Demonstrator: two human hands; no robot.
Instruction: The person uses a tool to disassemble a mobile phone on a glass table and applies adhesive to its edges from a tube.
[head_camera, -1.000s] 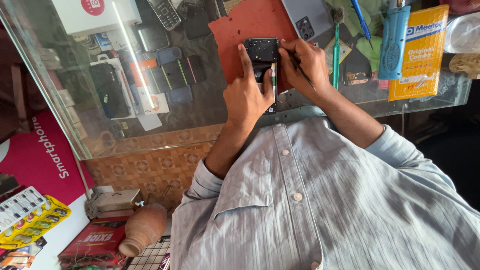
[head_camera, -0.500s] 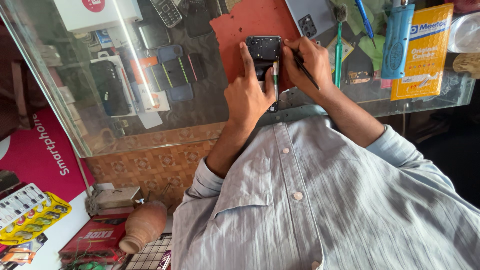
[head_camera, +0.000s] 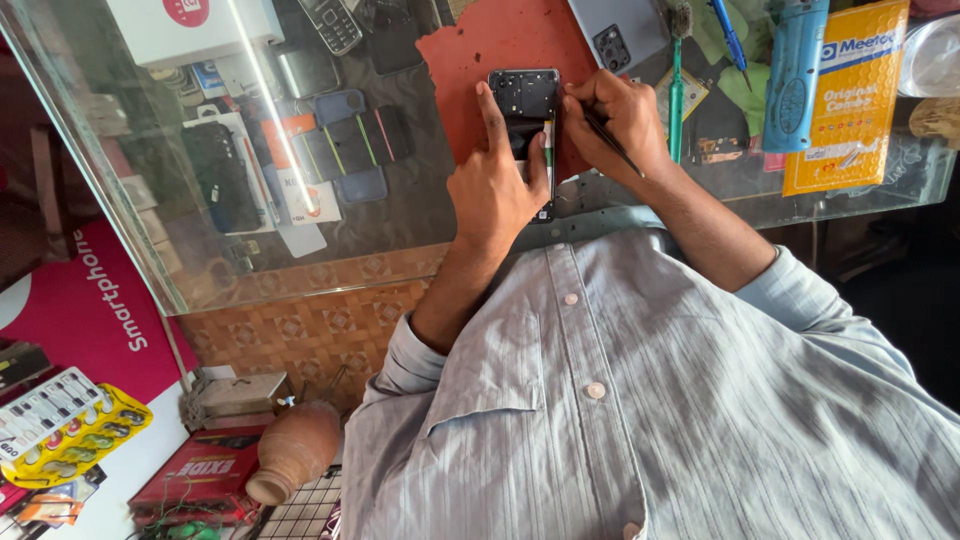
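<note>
Opened phone (head_camera: 524, 105) pinned flat on red mat (head_camera: 470, 70) under left hand (head_camera: 495, 190); right hand (head_camera: 620, 115) grip clamped on dark tool (head_camera: 608, 135) (tip at phone's right edge).

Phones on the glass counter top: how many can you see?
3: an opened phone on the red mat under both hands, a grey phone face down beyond it, a keypad phone far left. More may be hidden.

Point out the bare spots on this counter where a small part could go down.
Free: the red mat left of the opened phone, and the glass top left of the left hand. Crowded: past the right hand, with the grey phone, green brush, blue case and yellow packet.
</note>
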